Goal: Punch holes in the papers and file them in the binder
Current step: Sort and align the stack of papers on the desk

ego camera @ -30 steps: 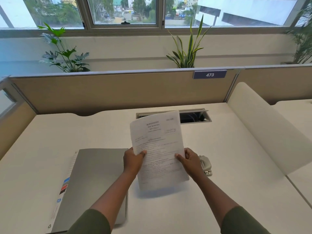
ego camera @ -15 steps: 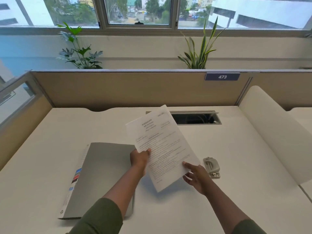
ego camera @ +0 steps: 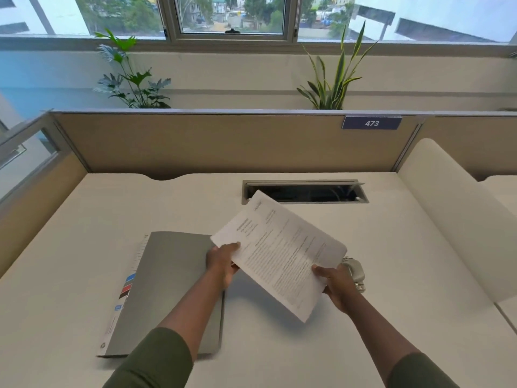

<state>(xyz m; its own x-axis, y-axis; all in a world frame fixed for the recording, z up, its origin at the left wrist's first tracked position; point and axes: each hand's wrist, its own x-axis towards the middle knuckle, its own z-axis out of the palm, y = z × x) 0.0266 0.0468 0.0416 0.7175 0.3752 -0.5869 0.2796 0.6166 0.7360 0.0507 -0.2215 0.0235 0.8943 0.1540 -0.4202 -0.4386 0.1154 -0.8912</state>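
I hold a stack of printed white papers [ego camera: 279, 250] above the desk, turned clockwise so its top points up and left. My left hand [ego camera: 222, 263] grips the stack's left edge. My right hand [ego camera: 335, 284] grips its lower right edge. A grey binder [ego camera: 170, 289] lies closed and flat on the desk to the left, under my left forearm. A silver hole punch [ego camera: 356, 271] sits on the desk just right of my right hand, partly hidden by the papers and my hand.
An open cable slot [ego camera: 305, 191] is set into the white desk [ego camera: 391, 275] beyond the papers. Beige partition panels [ego camera: 223, 141] close off the back and left. A rounded white divider [ego camera: 453, 214] borders the right side.
The papers have rotated clockwise from upright to a diagonal tilt. My right hand let go briefly, then gripped the lower right edge again. The hole punch is partly covered.
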